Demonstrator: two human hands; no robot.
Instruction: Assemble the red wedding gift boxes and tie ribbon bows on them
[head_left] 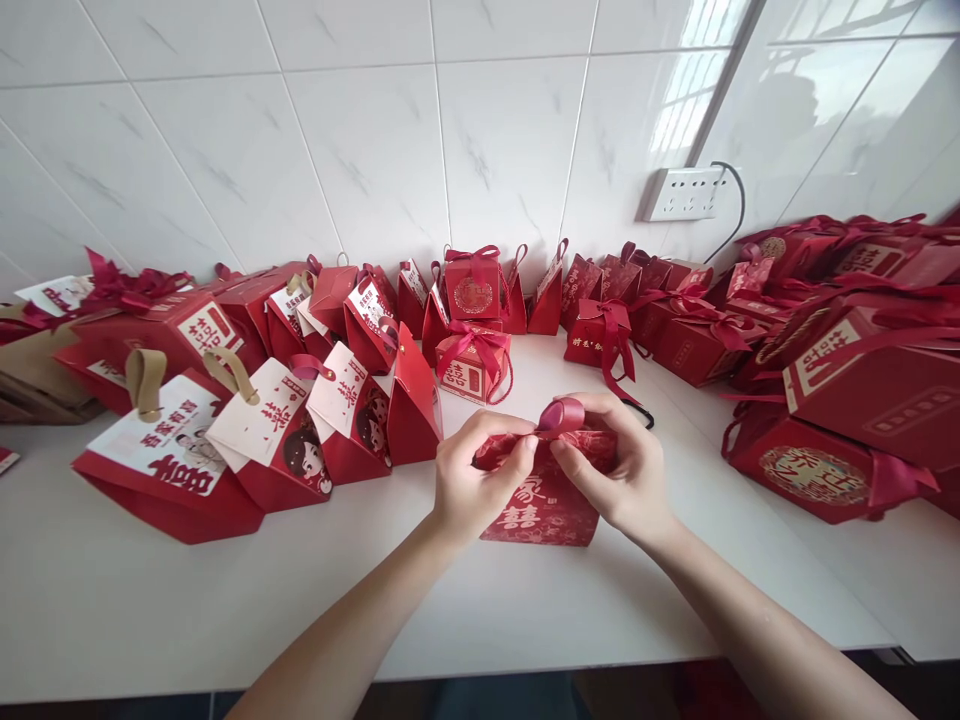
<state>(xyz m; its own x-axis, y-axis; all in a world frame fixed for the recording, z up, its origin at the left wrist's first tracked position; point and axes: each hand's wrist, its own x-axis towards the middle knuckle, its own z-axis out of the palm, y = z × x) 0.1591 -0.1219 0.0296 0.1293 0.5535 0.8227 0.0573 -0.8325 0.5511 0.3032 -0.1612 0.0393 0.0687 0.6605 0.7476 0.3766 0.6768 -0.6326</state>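
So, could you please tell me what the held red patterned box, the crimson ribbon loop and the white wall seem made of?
Red patterned box: probably printed card, fairly matte, judging by its flat panel and straight edges.
Crimson ribbon loop: likely satiny fabric, from its soft sheen and curl.
Grey-veined white wall: glossy tiles, perhaps ceramic, given the grid of joints and window reflections.

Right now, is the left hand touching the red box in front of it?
Touching: the head view shows the left hand pinching the red box at its top edge, thumb in front.
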